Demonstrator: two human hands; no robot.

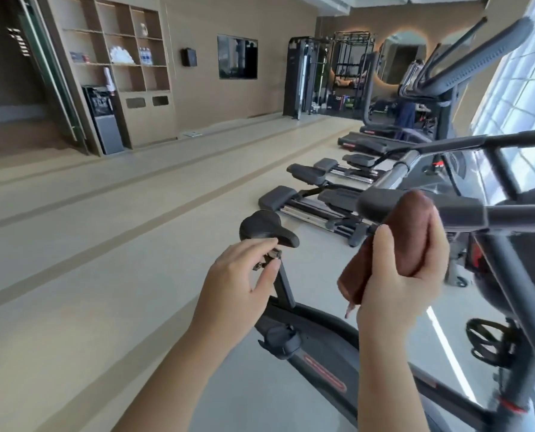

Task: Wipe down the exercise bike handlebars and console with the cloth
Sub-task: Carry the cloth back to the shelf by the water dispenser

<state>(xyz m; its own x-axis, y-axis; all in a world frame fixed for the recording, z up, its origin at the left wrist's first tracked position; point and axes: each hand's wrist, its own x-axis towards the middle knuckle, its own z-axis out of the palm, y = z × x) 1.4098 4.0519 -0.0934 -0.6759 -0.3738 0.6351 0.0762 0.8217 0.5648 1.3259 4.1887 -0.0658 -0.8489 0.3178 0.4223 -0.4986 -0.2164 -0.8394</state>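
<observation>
A brown cloth (394, 241) is wrapped over the near end of the exercise bike's dark handlebar (456, 210), and my right hand (400, 275) grips the cloth from below with thumb and fingers curled round it. My left hand (238, 275) hovers in front of the black saddle (267, 229) with loosely bent fingers and holds nothing. A second handlebar tube (397, 173) runs up to the right. The console is out of sight, past the frame's right edge.
The bike's frame (316, 341) and pedal (490, 341) lie below my arms. Elliptical trainers (316, 201) and treadmills (384, 141) line the right side by the windows. Open beige floor (104, 244) stretches left toward shelving (119, 57) and a water dispenser (102, 120).
</observation>
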